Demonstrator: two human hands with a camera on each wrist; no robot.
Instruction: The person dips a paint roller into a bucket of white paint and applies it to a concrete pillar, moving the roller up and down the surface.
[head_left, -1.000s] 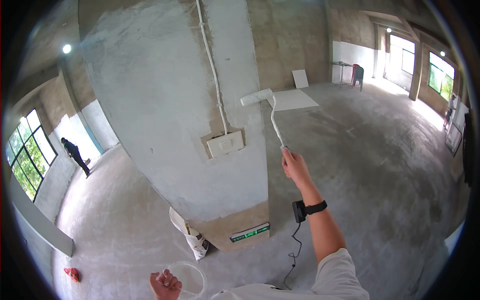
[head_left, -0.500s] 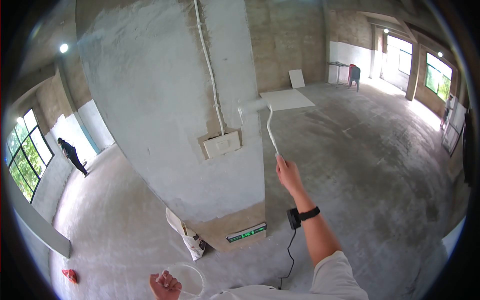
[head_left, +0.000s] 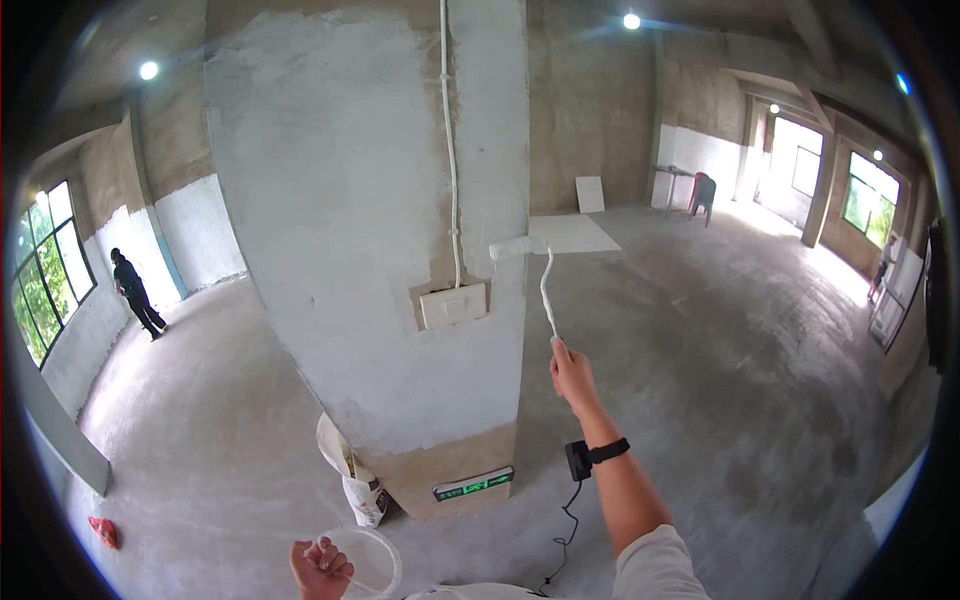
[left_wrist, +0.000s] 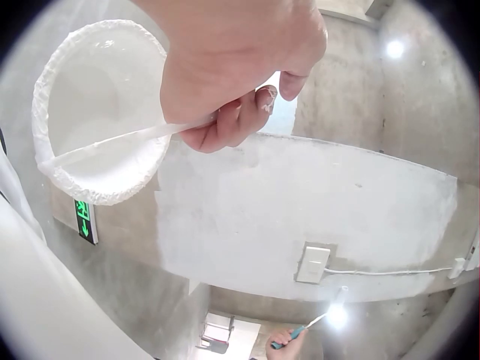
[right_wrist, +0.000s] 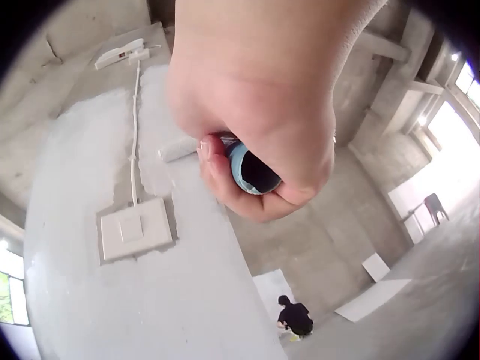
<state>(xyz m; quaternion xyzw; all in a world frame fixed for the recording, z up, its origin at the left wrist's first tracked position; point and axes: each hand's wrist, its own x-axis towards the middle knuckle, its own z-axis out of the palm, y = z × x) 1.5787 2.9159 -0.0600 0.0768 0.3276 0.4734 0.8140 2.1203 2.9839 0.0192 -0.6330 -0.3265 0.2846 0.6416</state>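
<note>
My right hand (head_left: 573, 377) grips the blue handle (right_wrist: 241, 166) of a paint roller, which is raised in front of me. The roller's white sleeve (head_left: 519, 248) overlaps the right edge of the whitened column (head_left: 340, 200), above and right of a switch plate (head_left: 453, 306). Low at the front, my left hand (head_left: 322, 568) has its fingers curled round the handle (left_wrist: 112, 142) of a bucket (left_wrist: 41, 101). White paint lies inside the bucket and is crusted on its rim. Paint specks mark a left fingertip.
An open sack (head_left: 362, 498) and a green exit sign (head_left: 474, 487) are at the column's foot. A person (head_left: 137, 293) stands far left; another (right_wrist: 296, 318) crouches in the right wrist view. White board (head_left: 575, 233), chairs (head_left: 703, 195) and a red bag (head_left: 103, 531) are on the floor.
The roller has come down along the column's right edge, closer to the switch plate's height, and my right hand has lowered with it. The head view has shifted. My left hand keeps its hold.
</note>
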